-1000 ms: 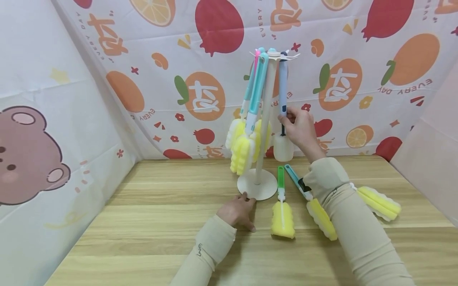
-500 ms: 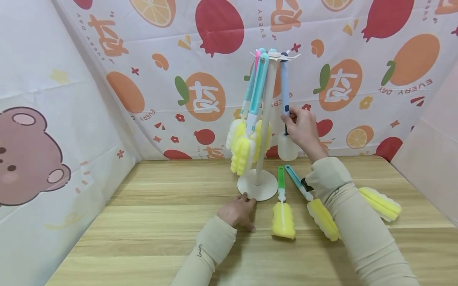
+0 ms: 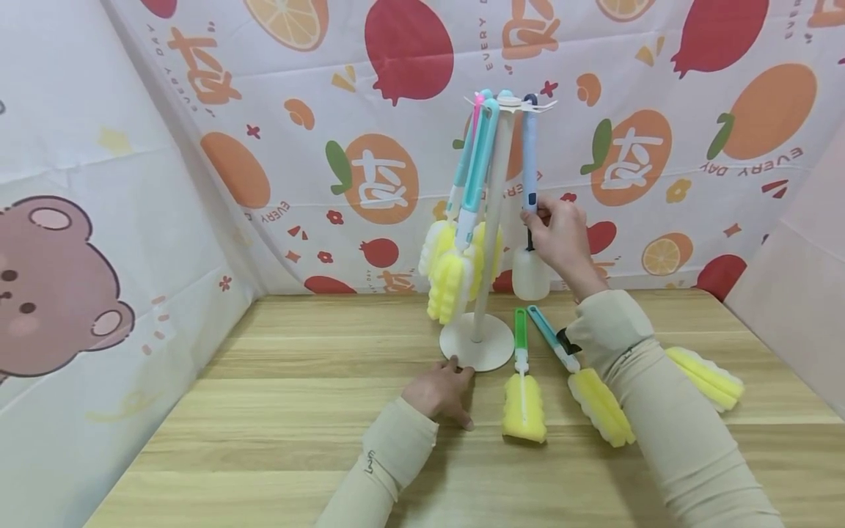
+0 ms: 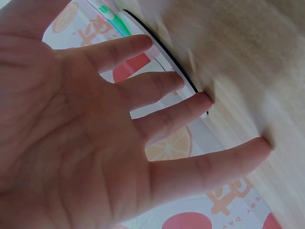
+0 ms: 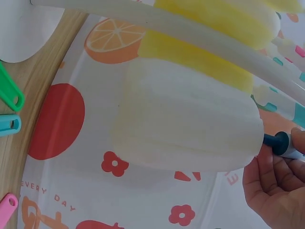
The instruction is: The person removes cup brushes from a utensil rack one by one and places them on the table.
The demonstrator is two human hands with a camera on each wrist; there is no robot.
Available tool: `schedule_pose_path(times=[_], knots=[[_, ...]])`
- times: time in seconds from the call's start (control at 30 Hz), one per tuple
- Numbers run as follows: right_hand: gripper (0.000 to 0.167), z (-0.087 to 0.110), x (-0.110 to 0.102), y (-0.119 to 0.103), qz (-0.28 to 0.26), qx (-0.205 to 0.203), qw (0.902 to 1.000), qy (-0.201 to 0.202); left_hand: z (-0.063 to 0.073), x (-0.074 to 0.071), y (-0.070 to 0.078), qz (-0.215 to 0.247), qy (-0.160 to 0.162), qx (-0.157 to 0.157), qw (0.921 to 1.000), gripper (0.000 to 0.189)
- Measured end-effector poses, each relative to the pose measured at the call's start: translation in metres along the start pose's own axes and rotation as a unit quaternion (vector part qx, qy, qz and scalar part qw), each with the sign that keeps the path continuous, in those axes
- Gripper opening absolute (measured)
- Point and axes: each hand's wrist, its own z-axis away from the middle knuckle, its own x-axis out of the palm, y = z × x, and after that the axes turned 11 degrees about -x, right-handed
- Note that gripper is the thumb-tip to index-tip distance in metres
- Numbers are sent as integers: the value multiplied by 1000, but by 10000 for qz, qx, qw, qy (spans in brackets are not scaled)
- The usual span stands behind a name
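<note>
My right hand [image 3: 561,235] pinches the lower handle of a light-blue bottle brush [image 3: 530,158]. The brush hangs upright, its dark loop at a hook of the white stand [image 3: 485,271], and its white sponge head [image 5: 190,119] fills the right wrist view. My left hand [image 3: 439,392] lies low with spread fingers, the fingertips [image 4: 206,99] right at the rim of the stand's round base [image 3: 462,356]. Several brushes with teal and pink handles [image 3: 477,176] and yellow-and-white sponges hang on the stand's left side.
On the wooden table, right of the base, lie a green-handled sponge brush [image 3: 524,407], a teal-handled one [image 3: 597,407] and another yellow sponge brush [image 3: 706,374], partly hidden by the right sleeve. A fruit-print cloth [image 3: 297,242] hangs behind the table.
My right hand and the light-blue brush have shifted slightly to the right, away from the pole. My left hand stays at the base.
</note>
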Motion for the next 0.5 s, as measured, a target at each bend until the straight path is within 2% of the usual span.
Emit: schedule_pose_path(times=[0.5], knots=[[28,-3,-7,-1,7,81,10000,54,-2,0,1,60,-80,-43,9999,84]])
